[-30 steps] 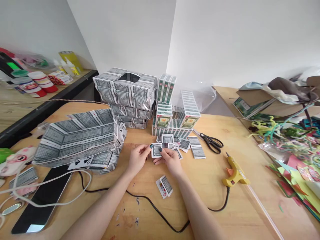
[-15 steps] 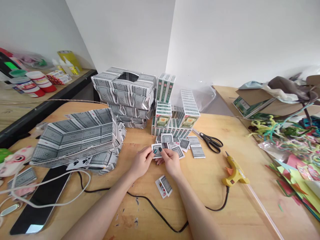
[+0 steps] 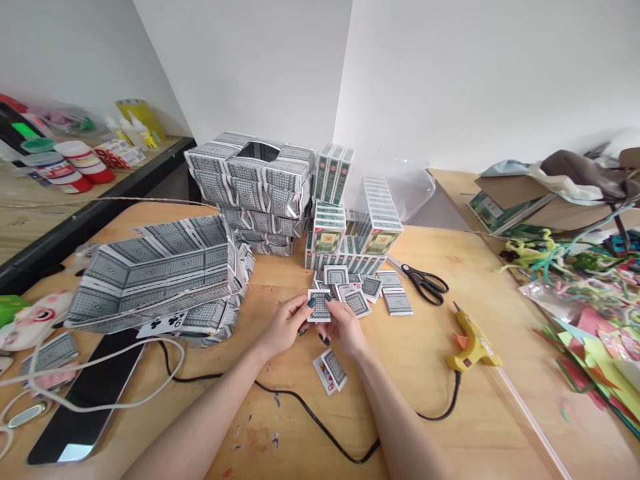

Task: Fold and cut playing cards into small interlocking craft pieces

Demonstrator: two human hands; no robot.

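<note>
A playing card [image 3: 320, 312], patterned back up, is pinched between my two hands above the table's middle. My left hand [image 3: 286, 325] grips its left edge with thumb and fingers. On the opposite edge, my right hand [image 3: 347, 327] holds it the same way. Whether more than one card is there I cannot tell. Just beyond lie loose playing cards [image 3: 356, 303], several of them overlapping. Two more cards [image 3: 334, 370] rest on the table nearer to me, one showing part of its face.
Boxes covered in cards [image 3: 260, 180] are stacked behind, beside packs of cards [image 3: 383, 227]. An open card-covered tray [image 3: 160, 273] sits left, by a phone [image 3: 85, 400]. Scissors [image 3: 427, 283] and a yellow glue gun [image 3: 470, 343] lie right. A black cable [image 3: 295, 400] crosses the front.
The held card has turned a little more upright and squarer to me, and my fingers have shifted on its edges. The view has moved slightly.
</note>
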